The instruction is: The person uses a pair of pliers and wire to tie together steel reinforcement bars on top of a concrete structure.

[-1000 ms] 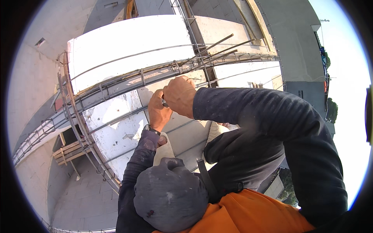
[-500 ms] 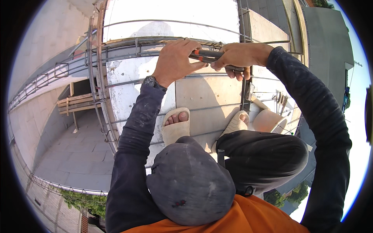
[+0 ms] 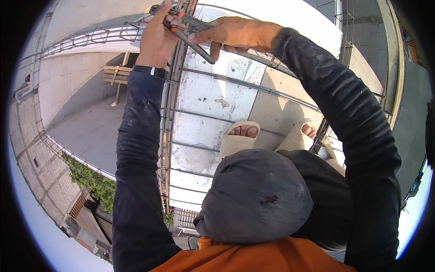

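Observation:
A pair of pincers (image 3: pixel 194 20) with dark handles and orange bands sits between my hands at the top of the head view, its handles spread. My right hand (image 3: pixel 238 34) is closed about the handles, with fingertips hanging beside the lower one. Around the head end, my left hand (image 3: pixel 156 41) has its fingers curled and its thumb up. What the jaws touch is too small to make out. Just beneath them, steel rebar (image 3: pixel 174 68) runs along the edge of the white panels (image 3: pixel 210 93).
Thin bars (image 3: pixel 253 84) cross the panels beneath my sandals (image 3: pixel 244 133). A rebar cage (image 3: pixel 90 41) stretches off left over a lower grey floor (image 3: pixel 88 136), past stacked wooden boards (image 3: pixel 116 75). Timber planks (image 3: pixel 396 59) stand at the right.
Both hands and the pincers have moved left to the panel edge. The pincers' handles are spread wider. The view has swung left, so the panels and my feet appear farther right.

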`<state>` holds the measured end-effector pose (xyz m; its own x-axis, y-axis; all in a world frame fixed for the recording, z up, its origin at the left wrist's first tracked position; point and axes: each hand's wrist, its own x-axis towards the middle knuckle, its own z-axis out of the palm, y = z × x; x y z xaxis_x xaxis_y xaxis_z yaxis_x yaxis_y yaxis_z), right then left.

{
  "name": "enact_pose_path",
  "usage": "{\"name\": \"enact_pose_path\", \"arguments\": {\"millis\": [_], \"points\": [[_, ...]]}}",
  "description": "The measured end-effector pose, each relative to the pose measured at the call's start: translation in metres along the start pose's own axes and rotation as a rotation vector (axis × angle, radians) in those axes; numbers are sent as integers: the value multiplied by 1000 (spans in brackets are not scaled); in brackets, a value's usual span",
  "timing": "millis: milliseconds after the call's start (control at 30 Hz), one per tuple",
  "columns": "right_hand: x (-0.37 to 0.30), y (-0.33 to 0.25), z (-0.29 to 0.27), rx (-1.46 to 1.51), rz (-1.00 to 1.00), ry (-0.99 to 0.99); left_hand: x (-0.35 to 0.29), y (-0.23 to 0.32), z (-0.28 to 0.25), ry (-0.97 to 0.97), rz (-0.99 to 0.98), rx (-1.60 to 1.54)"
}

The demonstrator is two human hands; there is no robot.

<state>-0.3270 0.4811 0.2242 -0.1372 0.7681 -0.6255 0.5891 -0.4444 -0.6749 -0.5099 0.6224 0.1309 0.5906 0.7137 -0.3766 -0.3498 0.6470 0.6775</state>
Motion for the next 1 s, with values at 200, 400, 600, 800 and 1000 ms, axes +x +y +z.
{"name": "enact_pose_path", "arguments": {"millis": [200, 400, 600, 800, 1000], "points": [[13, 20, 16, -217, -353, 419, -27, 39, 11, 191, 118, 16], [-3, 52, -8, -125, -540, 236, -97, 104, -18, 373, 342, -5], [0, 132, -17, -265, -301, 14, -178, 73, -52, 414, 220, 197], [-1, 158, -8, -94, -100, -74, -196, -119, -31, 595, -239, -80], [-13, 190, 8, -95, -117, 74, -194, -214, 8, 422, -422, 59]]}}
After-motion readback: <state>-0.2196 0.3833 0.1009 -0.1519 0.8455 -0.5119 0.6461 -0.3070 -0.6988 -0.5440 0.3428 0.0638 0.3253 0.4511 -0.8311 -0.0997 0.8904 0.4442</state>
